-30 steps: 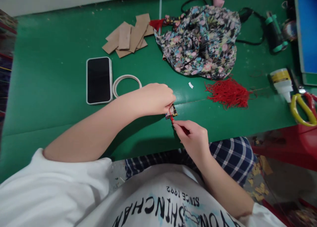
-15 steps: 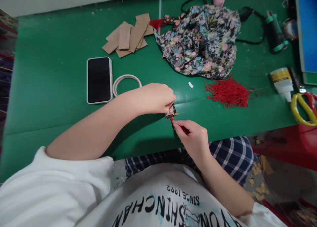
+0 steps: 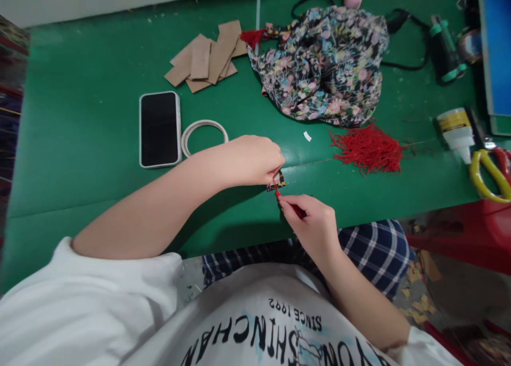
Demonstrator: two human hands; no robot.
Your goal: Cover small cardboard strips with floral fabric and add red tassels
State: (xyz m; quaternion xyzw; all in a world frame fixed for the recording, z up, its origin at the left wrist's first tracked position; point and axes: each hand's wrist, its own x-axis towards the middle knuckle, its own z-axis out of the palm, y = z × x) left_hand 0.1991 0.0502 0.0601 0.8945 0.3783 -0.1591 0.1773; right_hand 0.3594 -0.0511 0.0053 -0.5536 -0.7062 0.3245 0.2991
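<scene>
My left hand (image 3: 259, 161) is closed, palm down, over a small fabric-covered piece (image 3: 282, 183) with a dark floral edge and a pale inner face. Most of that piece is hidden under the fingers. From beside those fingers a thin red cord loop runs down to the knotted head of a red tassel (image 3: 278, 194). Thumb and forefinger of my right hand (image 3: 313, 217) pinch the tassel just below its knot, and its strands go into the palm. Whether the left fingertips also grip the cord is hidden.
Floral fabric (image 3: 323, 67) lies crumpled ahead, with a pile of red tassels (image 3: 369, 148) nearer. Brown card strips (image 3: 209, 57), a phone (image 3: 159, 129) and a tape roll (image 3: 205, 123) are at left. A glue bottle (image 3: 455, 131) and yellow-handled scissors (image 3: 489, 177) lie at right.
Almost nothing differs. Both hands keep the same hold, and the left has shifted very slightly.
</scene>
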